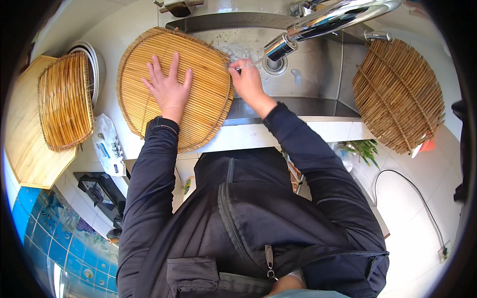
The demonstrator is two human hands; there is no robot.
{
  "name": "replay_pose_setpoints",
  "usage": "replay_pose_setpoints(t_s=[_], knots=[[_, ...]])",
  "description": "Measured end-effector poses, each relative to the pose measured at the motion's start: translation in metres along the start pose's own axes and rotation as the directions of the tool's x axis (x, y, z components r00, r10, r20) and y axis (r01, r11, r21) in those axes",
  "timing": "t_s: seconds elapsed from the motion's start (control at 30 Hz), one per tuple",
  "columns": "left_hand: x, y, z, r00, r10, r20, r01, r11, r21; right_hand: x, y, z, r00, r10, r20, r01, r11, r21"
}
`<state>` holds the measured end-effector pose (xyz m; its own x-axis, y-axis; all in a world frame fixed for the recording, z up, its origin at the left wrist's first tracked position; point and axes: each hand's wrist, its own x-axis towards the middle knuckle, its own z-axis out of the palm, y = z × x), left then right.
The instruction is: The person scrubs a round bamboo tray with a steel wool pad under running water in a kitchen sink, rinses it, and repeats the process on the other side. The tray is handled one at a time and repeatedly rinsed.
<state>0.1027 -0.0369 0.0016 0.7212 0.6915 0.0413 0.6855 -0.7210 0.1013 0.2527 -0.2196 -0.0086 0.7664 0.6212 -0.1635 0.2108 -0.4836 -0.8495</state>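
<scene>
A round mat of thin reed stalks (201,97) lies across the counter and the left part of the steel sink. My left hand (169,87) presses flat on it, fingers spread. At the mat's right rim is my right hand (249,82), its fingers drawn together in the thin stream of water. Splashing water blurs whatever may be between those fingertips. The stream comes from the chrome faucet (281,46), whose spout slants in from the upper right over the sink (316,82). Below it sits the round drain (275,66).
A second round stalk mat (398,97) leans at the sink's right end. To the left are a smaller stalk mat (66,100), a wooden board (26,130), stacked white basins (97,70) and a plastic package (108,145). Green stalks (361,149) and a black cord (413,186) lie lower right.
</scene>
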Motion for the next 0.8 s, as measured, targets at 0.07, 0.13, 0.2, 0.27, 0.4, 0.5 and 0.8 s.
replay_pose_setpoints(t_s=[0.07, 0.13, 0.2, 0.27, 0.4, 0.5, 0.8], knots=[[0.0, 0.0, 0.0, 1.0, -0.008, -0.004, 0.008, 1.0, 0.005, -0.005, 0.005, 0.006, 0.988, 0.103, 0.117, -0.089, 0.988, -0.123], [-0.001, 0.0, 0.001, 1.0, -0.001, 0.003, 0.001, 1.0, -0.006, -0.008, 0.009, 0.01, 0.998, 0.011, 0.067, -0.003, 0.994, -0.114], [-0.001, 0.0, 0.002, 1.0, 0.004, -0.013, -0.004, 1.0, -0.009, -0.01, 0.009, 0.009, 1.0, 0.02, -0.012, -0.021, 0.996, -0.083], [-0.001, 0.0, 0.001, 1.0, -0.004, -0.006, 0.004, 1.0, 0.005, -0.014, 0.006, 0.004, 0.998, -0.054, -0.032, 0.05, 0.994, -0.097], [-0.001, 0.0, 0.001, 1.0, -0.014, 0.006, 0.014, 1.0, -0.01, -0.025, -0.002, -0.006, 0.985, 0.132, 0.113, -0.109, 0.976, -0.187], [-0.002, 0.0, 0.003, 1.0, -0.004, -0.015, 0.004, 1.0, -0.015, -0.031, 0.001, -0.009, 0.998, 0.023, 0.067, -0.011, 0.985, -0.172], [-0.002, 0.001, 0.0, 1.0, 0.01, -0.029, -0.011, 1.0, -0.014, -0.031, 0.005, -0.006, 1.0, -0.021, 0.012, 0.023, 0.978, -0.206]])
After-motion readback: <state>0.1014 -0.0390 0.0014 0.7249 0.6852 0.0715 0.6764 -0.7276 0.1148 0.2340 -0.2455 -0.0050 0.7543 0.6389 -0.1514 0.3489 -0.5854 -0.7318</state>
